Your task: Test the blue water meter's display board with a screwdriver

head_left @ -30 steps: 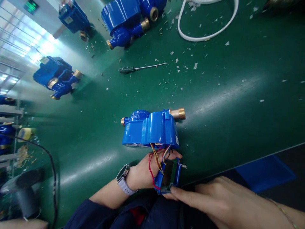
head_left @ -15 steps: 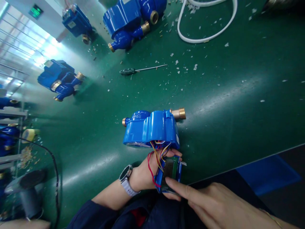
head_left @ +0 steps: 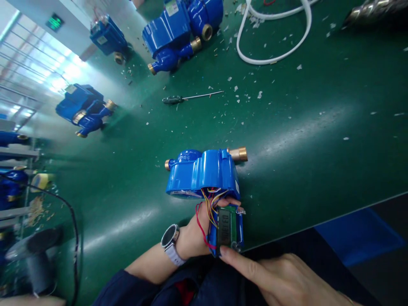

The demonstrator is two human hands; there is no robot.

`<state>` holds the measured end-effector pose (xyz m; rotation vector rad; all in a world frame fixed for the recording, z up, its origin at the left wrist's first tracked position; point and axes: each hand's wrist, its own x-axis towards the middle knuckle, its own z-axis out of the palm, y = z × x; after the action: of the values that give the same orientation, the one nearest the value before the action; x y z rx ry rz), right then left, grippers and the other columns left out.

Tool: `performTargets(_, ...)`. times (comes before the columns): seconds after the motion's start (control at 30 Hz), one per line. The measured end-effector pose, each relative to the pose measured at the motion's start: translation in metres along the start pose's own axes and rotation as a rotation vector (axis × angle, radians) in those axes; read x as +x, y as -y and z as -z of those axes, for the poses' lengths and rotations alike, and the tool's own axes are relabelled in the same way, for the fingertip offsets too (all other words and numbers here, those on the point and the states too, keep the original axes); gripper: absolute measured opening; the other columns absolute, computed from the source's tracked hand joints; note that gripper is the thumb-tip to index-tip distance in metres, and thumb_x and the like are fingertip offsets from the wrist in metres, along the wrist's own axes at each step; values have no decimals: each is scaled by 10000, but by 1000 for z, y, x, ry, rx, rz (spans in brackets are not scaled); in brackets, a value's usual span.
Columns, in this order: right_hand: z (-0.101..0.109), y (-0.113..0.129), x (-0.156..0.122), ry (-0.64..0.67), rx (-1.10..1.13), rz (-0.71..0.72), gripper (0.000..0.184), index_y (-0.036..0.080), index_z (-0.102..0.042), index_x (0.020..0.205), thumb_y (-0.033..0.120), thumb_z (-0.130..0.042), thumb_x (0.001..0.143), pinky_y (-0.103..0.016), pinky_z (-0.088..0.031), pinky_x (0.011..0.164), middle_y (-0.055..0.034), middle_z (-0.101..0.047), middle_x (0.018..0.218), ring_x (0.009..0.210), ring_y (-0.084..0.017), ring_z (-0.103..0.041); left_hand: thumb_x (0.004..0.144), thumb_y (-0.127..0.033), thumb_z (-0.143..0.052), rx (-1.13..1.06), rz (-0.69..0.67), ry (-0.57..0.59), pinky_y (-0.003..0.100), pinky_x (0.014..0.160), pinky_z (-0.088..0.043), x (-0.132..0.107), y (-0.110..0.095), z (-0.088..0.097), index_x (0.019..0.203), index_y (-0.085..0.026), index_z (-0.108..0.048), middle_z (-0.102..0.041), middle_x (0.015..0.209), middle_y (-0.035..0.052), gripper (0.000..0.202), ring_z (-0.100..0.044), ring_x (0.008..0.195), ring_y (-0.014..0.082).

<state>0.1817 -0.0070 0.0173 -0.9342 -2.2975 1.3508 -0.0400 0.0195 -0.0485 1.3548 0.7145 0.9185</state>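
1. Display module (head_left: 232,225), lower centre of frame: left hand (head_left: 193,238) cradles it; right hand (head_left: 283,276), index extended at its lower edge, grips nothing visible.
2. Probably light, stiff, fragile; hold casing sides, spare wires (head_left: 209,207).

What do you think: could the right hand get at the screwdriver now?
Probably yes: the right hand seems to hold nothing, only touching the display module. The blue meter lies between hand and screwdriver, but the way round its right end looks free.

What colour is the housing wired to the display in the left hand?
Bright blue; the housing shows best in the head view.
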Motion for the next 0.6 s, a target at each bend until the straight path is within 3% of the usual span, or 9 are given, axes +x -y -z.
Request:
performTargets(0.13, 1, -1, 2, -104, 58, -29, 700, 197, -419, 1479, -39, -356, 823, -161, -541, 631, 13, -686, 831, 633, -129, -676, 458, -429, -976, 33, -42, -18, 416, 960, -546, 1, 2, -8, 1338, -302, -382, -582, 1272, 123, 1069, -676, 1094, 288)
performTargets(0.2, 4, -3, 2, -114, 82, 11, 667, 223, -348, 1471, -25, -321, 852, -159, -518, 565, 46, -664, 781, 577, -122, -659, 398, -441, -986, 72, -75, -3, 416, 953, -556, 1, 4, -7, 1381, -310, -342, -566, 1281, 132, 1183, -682, 1084, 293)
performTargets(0.3, 14, -5, 1, -133, 46, 52, 593, 237, -321, 1398, -2, -268, 858, -195, -522, 540, 55, -667, 813, 572, -134, -661, 415, -451, -981, 190, -88, 59, 434, 983, -544, 2, 5, 1, 1450, -306, -288, -559, 1283, 151, 1253, -658, 1136, 323)
performTargets(0.47, 38, -9, -2, 1, -46, 35, 576, 277, -474, 1319, 18, -315, 830, -234, -560, 588, 40, -691, 970, 710, -159, -696, 602, -447, -918, 191, -79, 228, 423, 1011, -523, 8, -5, 12, 1568, -274, -114, -499, 1362, 196, 1268, -651, 1153, 312)
performTargets(0.6, 49, -14, -2, 222, 11, -8, 670, 365, -510, 1408, 11, -407, 848, -263, -577, 720, 44, -673, 1104, 862, -179, -684, 613, -442, -910, 189, -90, 251, 430, 1032, -500, 14, -9, 14, 1506, -276, -274, -535, 1312, 167, 1109, -625, 1174, 311)
